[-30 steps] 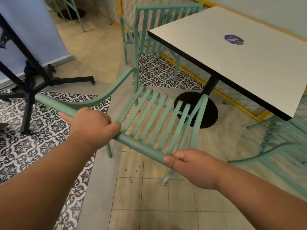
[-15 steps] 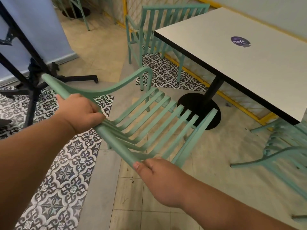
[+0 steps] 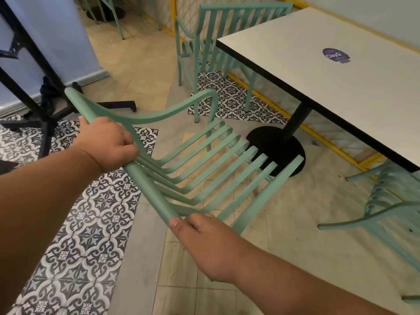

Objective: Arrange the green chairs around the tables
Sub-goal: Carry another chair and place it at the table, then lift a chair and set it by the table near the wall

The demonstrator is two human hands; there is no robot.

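I hold a green slatted chair [image 3: 204,160] by the top rail of its backrest, tilted so its seat points toward the white table [image 3: 341,83]. My left hand [image 3: 106,144] grips the rail's left part near the armrest. My right hand [image 3: 209,244] grips the rail's near end. A second green chair [image 3: 218,42] stands at the table's far end. A third green chair [image 3: 391,208] sits at the right, partly under the table's near corner and cut off by the frame.
The table's black post and round base [image 3: 277,148] stand just beyond the held chair. A black metal stand [image 3: 45,94] with spread feet is at the left by a pale blue wall. Patterned floor tiles [image 3: 75,235] lie on the left. A yellow rail [image 3: 295,117] runs behind the table.
The held chair has swung counter-clockwise and tilted further, its rail now running steeply from upper left to lower right. My right hand came nearer to me and my left hand rose.
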